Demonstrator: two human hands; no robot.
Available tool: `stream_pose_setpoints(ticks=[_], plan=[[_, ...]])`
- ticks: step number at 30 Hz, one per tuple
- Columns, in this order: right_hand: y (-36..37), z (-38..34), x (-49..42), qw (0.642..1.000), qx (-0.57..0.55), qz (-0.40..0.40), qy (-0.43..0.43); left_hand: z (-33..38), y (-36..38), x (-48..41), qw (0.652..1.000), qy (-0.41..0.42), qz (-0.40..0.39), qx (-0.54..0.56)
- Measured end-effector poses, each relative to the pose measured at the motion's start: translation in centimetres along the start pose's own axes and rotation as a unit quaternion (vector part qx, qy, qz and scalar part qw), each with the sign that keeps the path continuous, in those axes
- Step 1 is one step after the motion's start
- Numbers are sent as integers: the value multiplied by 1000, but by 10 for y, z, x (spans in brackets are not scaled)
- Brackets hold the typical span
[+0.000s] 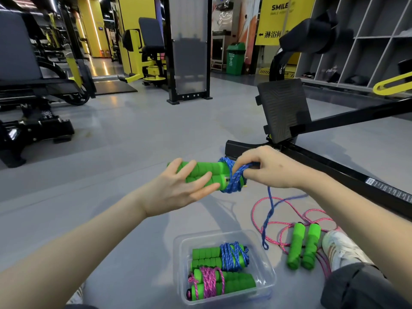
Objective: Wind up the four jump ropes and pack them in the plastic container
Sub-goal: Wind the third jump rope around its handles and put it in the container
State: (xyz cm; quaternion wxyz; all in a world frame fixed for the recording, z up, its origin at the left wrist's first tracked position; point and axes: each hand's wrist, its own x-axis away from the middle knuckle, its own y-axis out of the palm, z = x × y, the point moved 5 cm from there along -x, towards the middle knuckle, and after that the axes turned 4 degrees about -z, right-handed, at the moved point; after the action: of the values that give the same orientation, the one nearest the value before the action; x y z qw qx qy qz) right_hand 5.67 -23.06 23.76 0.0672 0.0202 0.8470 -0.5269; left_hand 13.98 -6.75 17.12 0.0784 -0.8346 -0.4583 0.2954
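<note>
My left hand [185,188] holds a pair of green foam handles [207,172] side by side, fingers stretched along them. My right hand [265,168] pinches the blue rope [234,179] coiled around the handles' right end; its loose tail [268,217] hangs down to the floor. The clear plastic container [265,275] on the floor below holds two wound ropes: a blue one [231,255] at the back and a pink one [209,282] in front. A pink rope [265,219] lies loose on the floor to the right, its green handles [304,246] together.
A black machine frame with a ribbed footplate [283,110] runs across the floor just behind my hands. My white shoe [341,248] and dark trouser leg sit right of the loose rope. Gym machines stand at the left and back; shelving fills the right wall.
</note>
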Motion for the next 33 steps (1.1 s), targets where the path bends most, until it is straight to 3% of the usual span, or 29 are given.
stream_pose_setpoints(ticks=[5, 9, 12, 16, 19, 22, 24, 28, 33], plan=[[-6, 20, -4, 996, -43, 71, -45, 22, -11, -7, 997, 43, 39, 43], [6, 43, 0, 997, -63, 14, -38, 30, -24, -22, 994, 41, 68, 72], [18, 54, 1, 987, -158, -17, -1, 28, -29, -29, 993, 36, 85, 72], [18, 57, 8, 948, -317, -26, 16, 20, -37, -34, 991, 10, 105, 76], [31, 65, 8, 887, -445, -109, 53, 18, -41, -40, 990, -3, 122, 70], [53, 91, 11, 935, -321, -79, 129, 16, -40, -44, 989, -24, 135, 48], [67, 94, 16, 946, -287, -68, 132, 12, -34, -41, 991, -39, 122, 28], [79, 42, 11, 893, -413, -147, 105, -4, -12, -18, 996, -64, 61, -23], [68, 23, 8, 918, -328, -194, 110, -12, 6, 8, 996, -76, -11, -41]])
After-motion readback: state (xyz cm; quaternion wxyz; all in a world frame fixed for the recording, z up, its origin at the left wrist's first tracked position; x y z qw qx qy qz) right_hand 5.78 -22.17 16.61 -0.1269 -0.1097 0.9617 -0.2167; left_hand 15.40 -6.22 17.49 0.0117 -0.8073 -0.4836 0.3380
